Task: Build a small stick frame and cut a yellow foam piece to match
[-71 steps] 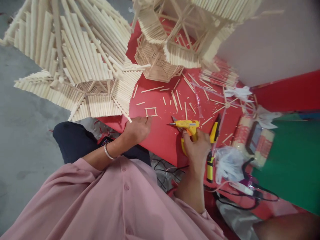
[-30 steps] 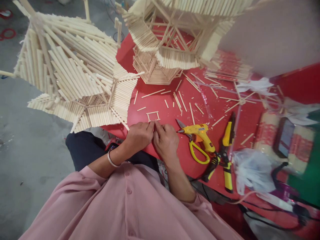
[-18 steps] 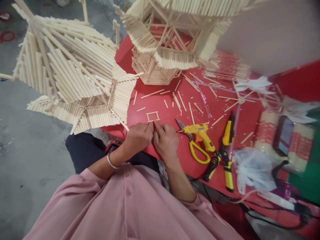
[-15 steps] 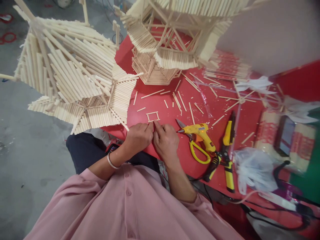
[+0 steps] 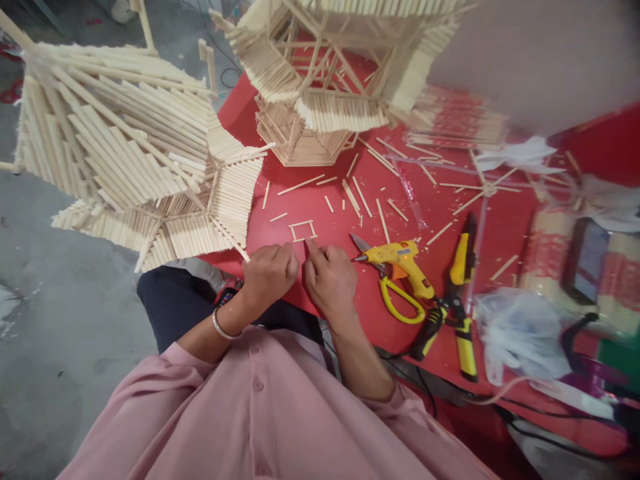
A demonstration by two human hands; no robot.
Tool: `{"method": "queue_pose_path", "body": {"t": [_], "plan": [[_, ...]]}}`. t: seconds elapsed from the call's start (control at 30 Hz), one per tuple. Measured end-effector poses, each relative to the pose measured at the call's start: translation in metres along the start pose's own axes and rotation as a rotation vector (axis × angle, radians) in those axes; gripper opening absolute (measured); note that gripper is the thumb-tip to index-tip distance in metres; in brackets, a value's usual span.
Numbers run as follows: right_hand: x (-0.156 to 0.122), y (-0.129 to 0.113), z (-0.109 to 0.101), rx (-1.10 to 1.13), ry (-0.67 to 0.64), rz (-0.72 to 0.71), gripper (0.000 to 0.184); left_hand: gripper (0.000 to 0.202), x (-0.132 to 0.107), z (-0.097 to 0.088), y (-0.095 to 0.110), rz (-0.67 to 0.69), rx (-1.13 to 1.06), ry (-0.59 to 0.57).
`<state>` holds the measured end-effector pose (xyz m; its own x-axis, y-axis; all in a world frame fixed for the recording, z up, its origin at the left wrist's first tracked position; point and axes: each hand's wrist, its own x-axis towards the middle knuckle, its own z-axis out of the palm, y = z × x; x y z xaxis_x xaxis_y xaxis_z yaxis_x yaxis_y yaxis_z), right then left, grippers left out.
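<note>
A small rectangular frame of thin wooden sticks (image 5: pixel 303 231) lies flat on the red table near its front edge. My right hand (image 5: pixel 330 280) is just below it, fingers curled, with the index fingertip at the frame's lower stick. Whether thumb and finger pinch anything there is hidden. Beside it on the left, my left hand (image 5: pixel 270 273) is closed, a small gap away from the right one; what its fingers hold, if anything, does not show. A yellow glue gun (image 5: pixel 400 257) rests right of my right hand, over yellow-handled scissors (image 5: pixel 400 307).
Large stick-built models stand at the left (image 5: pixel 125 133) and back (image 5: pixel 345 110). Loose sticks (image 5: pixel 350 197) are scattered beyond the frame. Yellow-black pliers (image 5: pixel 457 300), a plastic bag (image 5: pixel 520 330), stick bundles (image 5: pixel 545 247) and a phone (image 5: pixel 586 260) lie to the right.
My left hand has drawn back slightly to the left, away from the small frame and my right hand. The right fingertip stays by the frame. The view has shifted a little.
</note>
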<state>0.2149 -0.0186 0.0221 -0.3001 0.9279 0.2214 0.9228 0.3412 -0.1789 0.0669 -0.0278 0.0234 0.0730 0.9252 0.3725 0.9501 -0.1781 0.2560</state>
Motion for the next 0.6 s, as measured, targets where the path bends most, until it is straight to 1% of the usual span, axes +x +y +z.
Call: {"method": "queue_pose_path", "body": {"t": [0.1,0.17,0.37,0.5,0.6], "plan": [[0.0,0.0,0.0003,0.004,0.006,-0.003,0.041,0.022,0.001,-0.0001,-0.0001,0.011,0.023,0.052],[0.0,0.0003,0.0007,0.003,0.018,-0.007,0.041,0.021,0.0016,-0.0002,0.0,0.032,0.03,0.063],[-0.0001,0.0007,0.0023,-0.016,0.023,-0.015,0.041,0.025,0.0013,0.0004,0.0005,-0.013,-0.024,-0.05],[0.0002,0.001,0.0026,-0.008,-0.008,-0.001,0.041,0.024,0.0011,0.0013,0.0,0.013,0.005,-0.025],[0.0014,0.0007,0.0015,0.009,-0.03,0.012,0.043,0.024,0.0015,0.0014,0.0001,0.007,-0.003,-0.037]]}}
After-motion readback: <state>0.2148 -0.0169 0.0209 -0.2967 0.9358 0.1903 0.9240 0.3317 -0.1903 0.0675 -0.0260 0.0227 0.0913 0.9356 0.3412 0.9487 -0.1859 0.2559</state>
